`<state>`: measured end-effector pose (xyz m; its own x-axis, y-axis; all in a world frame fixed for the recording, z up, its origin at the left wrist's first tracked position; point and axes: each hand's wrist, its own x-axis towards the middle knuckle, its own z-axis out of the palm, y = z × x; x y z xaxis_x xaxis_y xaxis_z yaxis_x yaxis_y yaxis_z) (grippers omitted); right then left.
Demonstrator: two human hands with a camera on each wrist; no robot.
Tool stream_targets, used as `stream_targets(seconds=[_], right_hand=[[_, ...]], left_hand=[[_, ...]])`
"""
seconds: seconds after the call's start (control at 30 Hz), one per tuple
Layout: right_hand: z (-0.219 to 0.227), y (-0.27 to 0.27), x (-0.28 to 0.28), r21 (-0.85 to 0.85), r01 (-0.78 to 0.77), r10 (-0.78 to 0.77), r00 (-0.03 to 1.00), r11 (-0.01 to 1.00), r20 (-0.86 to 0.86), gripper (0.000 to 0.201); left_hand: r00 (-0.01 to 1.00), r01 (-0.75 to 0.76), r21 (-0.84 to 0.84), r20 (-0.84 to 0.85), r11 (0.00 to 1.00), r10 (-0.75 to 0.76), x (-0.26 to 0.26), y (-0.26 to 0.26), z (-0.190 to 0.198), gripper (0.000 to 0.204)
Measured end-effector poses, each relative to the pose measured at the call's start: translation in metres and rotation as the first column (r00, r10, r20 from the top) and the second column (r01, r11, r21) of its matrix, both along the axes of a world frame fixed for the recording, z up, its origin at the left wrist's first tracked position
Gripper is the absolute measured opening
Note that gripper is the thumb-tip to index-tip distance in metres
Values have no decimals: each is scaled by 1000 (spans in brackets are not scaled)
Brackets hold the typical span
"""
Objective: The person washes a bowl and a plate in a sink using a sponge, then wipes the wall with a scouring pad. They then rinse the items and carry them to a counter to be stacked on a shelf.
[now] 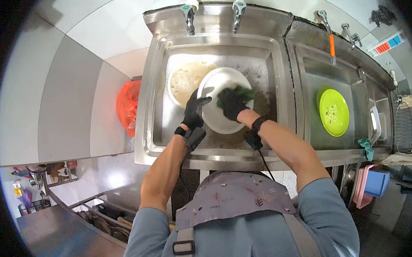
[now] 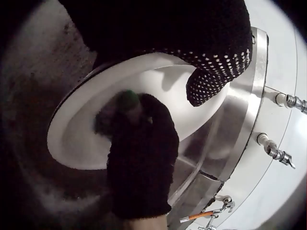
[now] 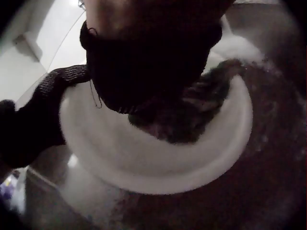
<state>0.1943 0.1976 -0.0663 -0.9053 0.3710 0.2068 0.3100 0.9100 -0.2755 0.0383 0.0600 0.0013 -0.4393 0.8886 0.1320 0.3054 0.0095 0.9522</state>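
Head view alone shows the green plate [image 1: 333,112] in the right basin. Left hand [image 1: 194,113] grips the white plate [image 1: 216,117] in the left sink [image 1: 158,102]; right hand [image 1: 231,104] clutches a green scourer [image 1: 242,91] against it.

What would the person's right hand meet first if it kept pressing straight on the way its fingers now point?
The right hand already presses a green scrubbing pad against the white plate held by the left hand. It would likely meet the plate's face first; depth is unclear.
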Motion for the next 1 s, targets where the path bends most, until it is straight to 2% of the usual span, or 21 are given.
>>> stream_targets(seconds=[0.07, 0.1, 0.13, 0.17, 0.2, 0.27, 0.3, 0.37, 0.4, 0.47, 0.5, 0.57, 0.6, 0.67, 0.73, 0.83, 0.87, 0.9, 0.93, 0.97, 1.0], right_hand=[[-10, -22, -9, -79, -184, 176, 979, 980, -100, 37], [-4, -28, -12, 42, -321, 309, 935, 946, 173, 33], [56, -44, -17, 102, -502, 424, 808, 859, 409, 30], [55, -41, -16, 101, -501, 423, 808, 859, 409, 30], [48, -36, -13, 19, -385, 365, 890, 923, 274, 27], [54, -23, -7, -54, -156, 158, 987, 986, 26, 27], [70, -8, -1, -69, -159, 172, 943, 985, 285, 26], [67, 19, 1, 16, -85, 67, 877, 996, 476, 32], [59, 20, 2, 16, -89, 71, 877, 996, 476, 32], [32, 19, 6, 255, 4, -37, 992, 967, 124, 23], [27, 18, 8, 258, 9, -44, 991, 966, 128, 23], [28, 1, 6, -29, -90, 93, 891, 996, 445, 22], [-17, -9, 8, -356, -4, 100, 962, 934, 253, 21], [-101, -9, -6, -643, 18, 23, 998, 766, 55, 20], [-41, -23, -14, -580, -212, 339, 934, 787, 118, 20], [21, -27, -16, -586, -320, 485, 863, 745, 144, 22], [19, -27, -9, -591, -311, 492, 854, 744, 170, 24], [17, -26, -3, -595, -303, 500, 844, 744, 196, 25], [-19, -15, 6, -431, -408, 530, 821, 805, 211, 27], [-6, -16, 8, -257, -500, 555, 798, 827, 233, 30], [8, -8, 6, -202, -567, 563, 586, 799, 583, 34]], left_hand=[[877, -14, -22, 479, 1000, 23, -2, 5, -1, 50], [878, -12, -18, 478, 1000, 19, -4, 7, -1, 50], [870, -10, -17, 492, 1000, 17, -5, 7, -1, 50], [861, -8, -16, 508, 1000, 16, -5, 6, -2, 50], [932, 14, -27, 361, 1000, -3, -6, 4, -1, 49], [895, 26, -41, 446, 999, -4, -2, 2, 23, 48], [849, 36, -54, 528, 998, -2, 2, -1, 39, 47], [887, 38, -30, 461, 999, -19, 1, -1, 54, 47], [904, 30, -27, 427, 999, -16, 1, -1, 56, 49], [917, 32, -23, 398, 999, -20, 2, 1, 52, 51], [902, -8, -21, 432, 1000, 16, 3, 3, 48, 53], [883, -40, -25, 468, 999, 47, 7, 8, 30, 55], [861, -76, -17, 504, 997, 74, 8, 11, 18, 56], [839, -103, -2, 537, 995, 88, 9, 21, 14, 58], [908, -108, -64, 401, 992, 125, 13, 20, 9, 59], [885, -100, -102, 446, 990, 135, 10, 19, 1, 54], [935, -71, -42, 345, 997, 81, 10, 16, 7, 46], [913, -107, -56, 390, 993, 121, 12, 16, 12, 41], [967, -76, 16, 246, 997, 70, -1, 19, -14, 41], [984, -54, 44, 175, 998, 46, -3, 16, -21, 42], [994, -33, 71, 103, 997, 25, -5, 13, -28, 42]])
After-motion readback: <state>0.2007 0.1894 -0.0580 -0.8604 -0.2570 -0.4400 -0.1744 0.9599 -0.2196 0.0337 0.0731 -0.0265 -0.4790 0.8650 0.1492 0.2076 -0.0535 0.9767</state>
